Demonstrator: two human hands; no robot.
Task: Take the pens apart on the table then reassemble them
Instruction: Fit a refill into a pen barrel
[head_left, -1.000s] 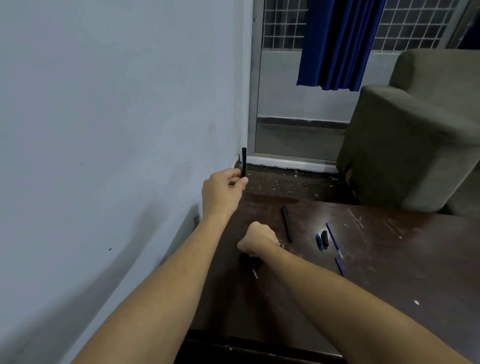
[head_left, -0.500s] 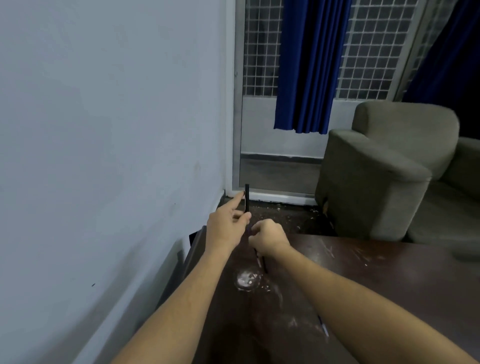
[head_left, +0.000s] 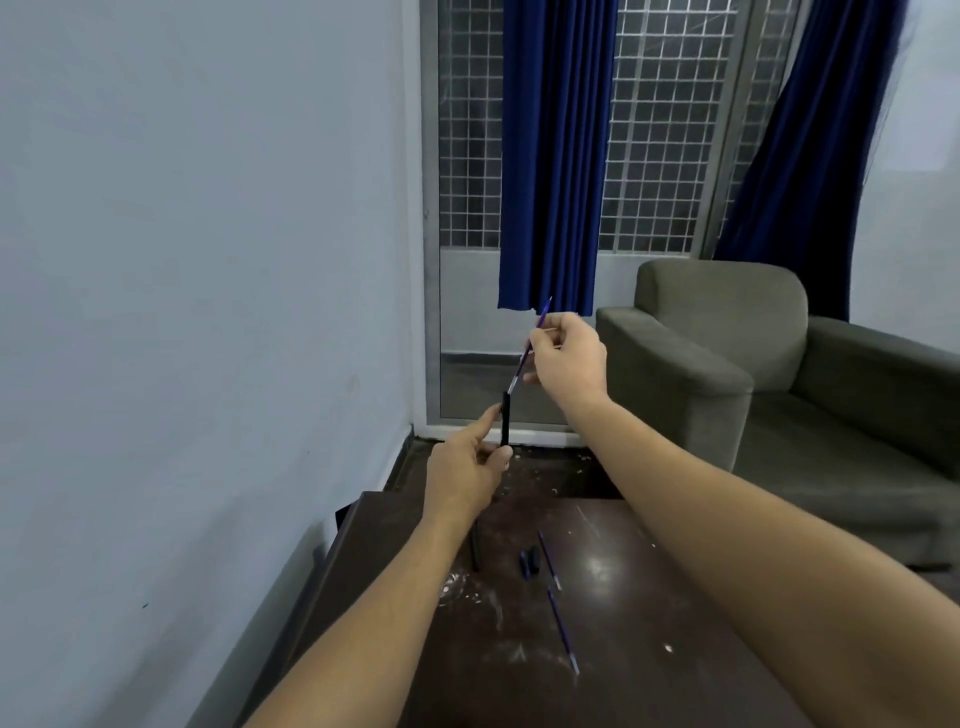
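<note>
My left hand (head_left: 467, 470) pinches a black pen barrel (head_left: 504, 420) and holds it upright above the far edge of the dark wooden table (head_left: 649, 649). My right hand (head_left: 569, 361), higher and to the right, grips a thin blue refill (head_left: 530, 351) tilted with its lower tip right at the barrel's top opening. On the table lie another black barrel (head_left: 474, 550) partly under my left forearm, two small dark caps (head_left: 530, 562), and two loose blue refills (head_left: 549, 560) (head_left: 562, 629).
A grey wall runs along the left, close to the table's left edge. Beyond the table stand a grey-green armchair (head_left: 753, 374) at right and a barred window with blue curtains (head_left: 550, 156). Pale debris and scratches mark the tabletop.
My right hand has risen from the table holding a blue refill and brought its tip to the top of the barrel. My head has tilted upward, showing more window.
</note>
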